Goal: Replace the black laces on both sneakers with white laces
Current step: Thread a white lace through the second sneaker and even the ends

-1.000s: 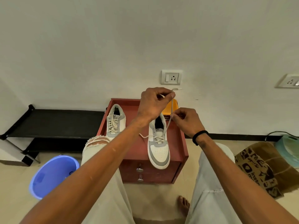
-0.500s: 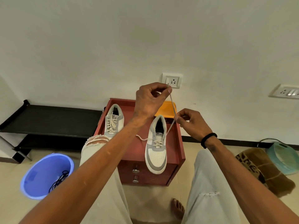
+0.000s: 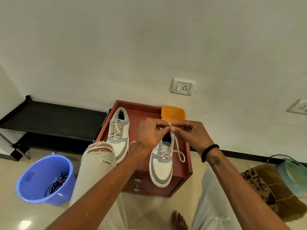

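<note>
Two white and grey sneakers stand on a red cabinet. The left sneaker is laced in white up to its top. The right sneaker has white lace only across its lower eyelets. Above its opening, my left hand and my right hand meet and pinch the tip of the white lace, which hangs in a slack loop down the shoe's right side. Another strand trails left behind my left wrist. Black laces lie in a blue bucket.
An orange box sits at the cabinet's back right corner. A black rack runs along the wall to the left. A patterned mat and a teal object lie on the floor at right. My knees flank the cabinet.
Both hands have come down from the raised, taut lace and joined over the right sneaker's opening. The lace has gone slack into a loop.
</note>
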A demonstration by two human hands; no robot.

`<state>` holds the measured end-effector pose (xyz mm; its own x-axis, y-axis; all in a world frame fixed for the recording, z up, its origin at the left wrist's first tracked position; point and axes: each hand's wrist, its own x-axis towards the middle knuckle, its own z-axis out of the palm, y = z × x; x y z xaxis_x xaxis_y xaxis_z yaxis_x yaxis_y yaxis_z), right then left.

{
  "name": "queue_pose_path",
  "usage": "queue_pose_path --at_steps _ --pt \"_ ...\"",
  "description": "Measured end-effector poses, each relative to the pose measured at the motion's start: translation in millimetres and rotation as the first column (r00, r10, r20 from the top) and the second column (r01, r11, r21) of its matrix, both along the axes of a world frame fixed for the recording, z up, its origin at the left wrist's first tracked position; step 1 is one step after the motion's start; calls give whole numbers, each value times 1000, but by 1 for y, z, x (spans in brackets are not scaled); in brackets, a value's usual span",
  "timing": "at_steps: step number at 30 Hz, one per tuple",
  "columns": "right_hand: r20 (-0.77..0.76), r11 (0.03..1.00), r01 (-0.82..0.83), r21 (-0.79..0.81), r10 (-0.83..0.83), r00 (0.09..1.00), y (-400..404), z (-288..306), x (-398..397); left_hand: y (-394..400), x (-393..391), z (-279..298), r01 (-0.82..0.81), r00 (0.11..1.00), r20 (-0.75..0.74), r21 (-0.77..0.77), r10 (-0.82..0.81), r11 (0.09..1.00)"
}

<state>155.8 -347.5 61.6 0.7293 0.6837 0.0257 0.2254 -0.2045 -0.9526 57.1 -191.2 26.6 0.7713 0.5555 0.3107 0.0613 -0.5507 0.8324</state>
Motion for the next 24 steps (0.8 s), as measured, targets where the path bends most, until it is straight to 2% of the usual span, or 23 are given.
queue_pose_path --at_steps 4,9,12,17,21,24 --pt "-156 999 -33 -44 25 987 2 -30 -5 -5 -9 -23 -9 998 -64 96 15 995" --pt "-143 997 -31 -70 21 989 5 -73 -8 -6 -18 -54 13 985 -171 145 12 989" --pt "-64 995 44 -86 -50 997 11 -91 -2 0 -16 -70 32 965 -261 137 5 990" --pt "162 969 172 -176 -144 976 19 -111 10 4 -7 -95 -134 935 -326 44 140 990" --pt "351 937 205 -283 -98 931 25 -129 8 -13 0 -107 -172 909 -360 135 210 976" --pt "422 919 236 -315 -88 902 33 -131 8 -18 6 -108 -223 903 -334 173 270 959"
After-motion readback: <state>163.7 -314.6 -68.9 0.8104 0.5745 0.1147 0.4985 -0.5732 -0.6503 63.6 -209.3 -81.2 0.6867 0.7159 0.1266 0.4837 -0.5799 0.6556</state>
